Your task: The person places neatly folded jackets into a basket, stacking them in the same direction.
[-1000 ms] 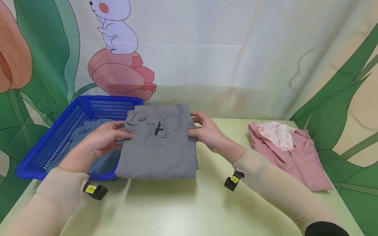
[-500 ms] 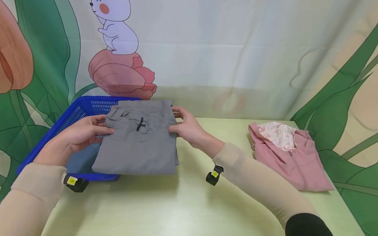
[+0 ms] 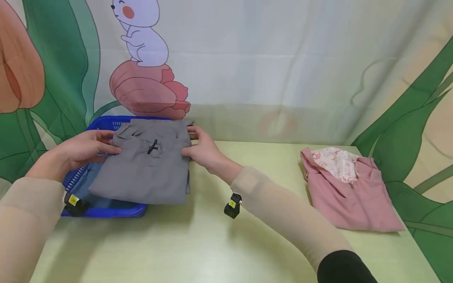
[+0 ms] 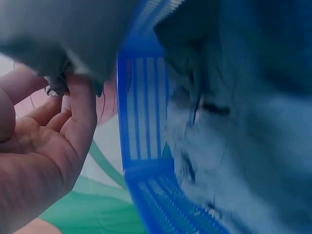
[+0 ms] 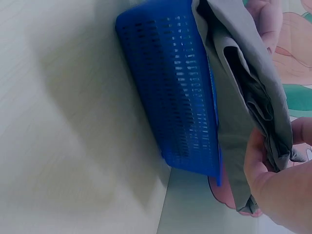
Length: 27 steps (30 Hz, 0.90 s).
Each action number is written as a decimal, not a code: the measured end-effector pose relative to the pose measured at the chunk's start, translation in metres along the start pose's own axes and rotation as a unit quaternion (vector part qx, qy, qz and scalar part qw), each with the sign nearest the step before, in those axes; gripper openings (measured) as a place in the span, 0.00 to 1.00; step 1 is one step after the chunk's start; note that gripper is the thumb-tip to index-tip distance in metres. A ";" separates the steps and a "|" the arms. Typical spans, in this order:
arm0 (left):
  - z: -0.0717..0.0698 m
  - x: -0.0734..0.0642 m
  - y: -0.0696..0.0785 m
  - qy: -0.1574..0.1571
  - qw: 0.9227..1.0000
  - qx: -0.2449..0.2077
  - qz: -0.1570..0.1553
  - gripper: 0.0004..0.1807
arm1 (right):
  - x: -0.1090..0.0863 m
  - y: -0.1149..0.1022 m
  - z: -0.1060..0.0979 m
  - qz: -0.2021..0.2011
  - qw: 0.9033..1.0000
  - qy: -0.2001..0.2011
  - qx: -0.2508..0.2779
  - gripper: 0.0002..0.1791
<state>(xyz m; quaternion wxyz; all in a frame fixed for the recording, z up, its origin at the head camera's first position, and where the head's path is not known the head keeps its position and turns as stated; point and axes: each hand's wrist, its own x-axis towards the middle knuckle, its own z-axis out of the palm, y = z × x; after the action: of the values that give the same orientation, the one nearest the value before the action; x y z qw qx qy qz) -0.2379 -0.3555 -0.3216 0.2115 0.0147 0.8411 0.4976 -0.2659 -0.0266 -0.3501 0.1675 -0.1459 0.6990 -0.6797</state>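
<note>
We hold the folded grey garment (image 3: 152, 177) by its side edges, the fingers of our left hand (image 3: 85, 149) pinching the left and those of our right hand (image 3: 204, 152) the right. It hangs over the blue basket (image 3: 106, 212), not yet set down. A blue garment (image 3: 92, 179) already lies inside; a folded pink garment (image 3: 357, 204) sits untouched on the counter (image 3: 226, 243) at right: partway through, we judge.

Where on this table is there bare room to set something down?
Bare table lies in front of the blue basket, as far as the right forearm. Another patch sits between that forearm, the pink garment and the curtain. It's crowded at the basket: the left hand and right hand hold a gray garment over blue clothing.
</note>
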 end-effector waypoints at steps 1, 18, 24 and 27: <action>-0.003 -0.002 0.000 0.003 1.000 0.013 -0.001 0.52 | 0.002 0.001 0.003 -0.002 1.000 0.001 -0.001 0.41; -0.037 -0.010 -0.015 0.023 0.993 0.113 -0.026 0.48 | 0.028 0.007 0.057 -0.007 0.992 0.067 -0.105 0.36; -0.049 -0.010 -0.024 0.029 0.993 0.107 -0.040 0.48 | 0.038 0.006 0.071 -0.013 0.986 0.082 -0.147 0.35; -0.056 -0.010 -0.033 0.038 0.992 0.107 -0.046 0.48 | 0.039 0.005 0.073 0.000 0.990 0.060 -0.131 0.36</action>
<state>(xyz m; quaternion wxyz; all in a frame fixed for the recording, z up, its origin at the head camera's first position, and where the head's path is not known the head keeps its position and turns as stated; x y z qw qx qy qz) -0.2440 -0.4209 -0.3224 0.1991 -0.0206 0.8969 0.3943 -0.2698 -0.1091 -0.3581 0.1045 -0.1255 0.7908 -0.5899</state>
